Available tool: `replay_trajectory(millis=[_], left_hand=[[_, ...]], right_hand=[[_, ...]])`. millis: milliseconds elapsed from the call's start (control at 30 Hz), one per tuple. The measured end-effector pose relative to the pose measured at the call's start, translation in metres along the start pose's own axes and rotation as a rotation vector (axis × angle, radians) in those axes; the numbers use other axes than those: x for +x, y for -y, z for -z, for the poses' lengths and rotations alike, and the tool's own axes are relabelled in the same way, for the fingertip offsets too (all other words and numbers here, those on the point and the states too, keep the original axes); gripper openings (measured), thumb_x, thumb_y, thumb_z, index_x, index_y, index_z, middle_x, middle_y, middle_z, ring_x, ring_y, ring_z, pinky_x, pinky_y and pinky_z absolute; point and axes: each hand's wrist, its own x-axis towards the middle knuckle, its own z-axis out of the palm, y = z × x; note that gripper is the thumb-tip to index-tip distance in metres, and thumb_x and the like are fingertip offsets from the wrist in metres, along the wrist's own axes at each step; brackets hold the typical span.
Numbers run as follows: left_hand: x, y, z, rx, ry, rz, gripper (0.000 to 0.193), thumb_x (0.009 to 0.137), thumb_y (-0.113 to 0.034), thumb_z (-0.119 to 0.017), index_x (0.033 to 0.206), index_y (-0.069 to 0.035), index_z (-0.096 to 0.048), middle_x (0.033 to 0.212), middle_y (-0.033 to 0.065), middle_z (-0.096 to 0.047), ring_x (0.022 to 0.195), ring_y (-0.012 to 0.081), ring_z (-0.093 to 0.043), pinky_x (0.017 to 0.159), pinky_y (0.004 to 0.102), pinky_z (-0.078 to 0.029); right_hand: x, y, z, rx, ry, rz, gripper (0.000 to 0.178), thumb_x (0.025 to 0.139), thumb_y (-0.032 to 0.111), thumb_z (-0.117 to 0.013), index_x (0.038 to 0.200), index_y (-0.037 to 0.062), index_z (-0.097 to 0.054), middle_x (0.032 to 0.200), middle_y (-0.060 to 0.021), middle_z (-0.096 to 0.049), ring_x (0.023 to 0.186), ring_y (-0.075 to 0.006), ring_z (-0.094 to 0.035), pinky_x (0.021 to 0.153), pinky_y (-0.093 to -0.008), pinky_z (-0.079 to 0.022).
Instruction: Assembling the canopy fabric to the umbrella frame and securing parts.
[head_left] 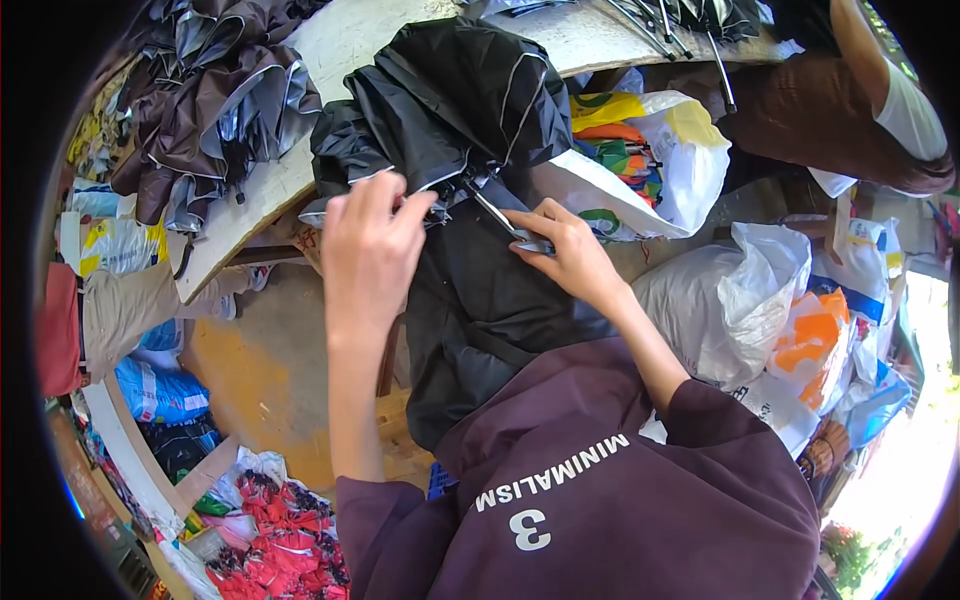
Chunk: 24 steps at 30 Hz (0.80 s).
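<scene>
A black folding umbrella (450,85) with thin pale edging lies bunched over the table's near edge and hangs toward my lap. Its silver shaft (490,210) sticks out below the dark ribs and points to my right hand. My right hand (570,250) is closed round the lower end of that shaft. A small grey-blue piece (535,243) shows between its fingers; its kind is unclear. Beside the canopy's edge, left of the ribs, is my left hand (370,240), raised with fingers bent and drawn together. Whatever its fingertips may pinch is hidden.
More dark umbrellas (225,110) are heaped on the white curved table (350,35) at left. A white bag (690,170) of colourful folded cloth stands right of the umbrella, above plastic sacks (725,310). People stand at far left and upper right. Red cloth bundles (280,535) lie lower left.
</scene>
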Motion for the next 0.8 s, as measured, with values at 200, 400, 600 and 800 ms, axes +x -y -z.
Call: replay_trajectory(millis=[200, 400, 600, 800], left_hand=[[-0.044, 0.007, 0.008, 0.02, -0.021, 0.123, 0.021, 0.076, -0.009, -0.08, 0.096, -0.013, -0.073, 0.097, 0.0007, -0.054, 0.085, 0.0169, -0.053, 0.079, 0.0305, -0.041], [-0.077, -0.003, -0.015, 0.051, -0.265, 0.253, 0.02, 0.075, -0.011, -0.084, 0.093, -0.014, -0.076, 0.093, -0.0013, -0.054, 0.078, 0.0147, -0.051, 0.078, 0.0296, -0.04], [-0.083, -0.013, -0.027, 0.052, -0.405, 0.343, 0.018, 0.074, -0.011, -0.086, 0.09, -0.013, -0.077, 0.091, -0.0018, -0.054, 0.077, 0.0145, -0.049, 0.078, 0.0287, -0.04], [-0.08, -0.016, -0.029, 0.061, -0.446, 0.329, 0.021, 0.072, -0.012, -0.088, 0.09, -0.015, -0.077, 0.091, -0.0029, -0.053, 0.075, 0.0134, -0.049, 0.077, 0.0284, -0.039]], right_hand=[[0.004, -0.007, 0.013, -0.004, 0.056, 0.07, 0.039, 0.087, 0.009, -0.071, 0.126, 0.0084, -0.069, 0.094, -0.0073, -0.054, 0.079, -0.0229, -0.055, 0.074, -0.0333, -0.046], [0.001, -0.013, 0.003, -0.047, 0.08, 0.049, 0.039, 0.087, 0.01, -0.071, 0.125, 0.0071, -0.065, 0.1, -0.0077, -0.056, 0.087, -0.0242, -0.058, 0.078, -0.0334, -0.047], [-0.002, 0.006, -0.001, -0.059, 0.018, 0.051, 0.046, 0.087, 0.012, -0.072, 0.13, 0.0063, -0.056, 0.107, -0.0084, -0.058, 0.096, -0.0248, -0.06, 0.083, -0.0337, -0.048], [0.002, 0.044, -0.013, 0.393, 0.111, 0.056, 0.047, 0.09, 0.014, -0.068, 0.133, 0.007, -0.052, 0.121, -0.0073, -0.059, 0.104, -0.0194, -0.058, 0.089, -0.032, -0.048]])
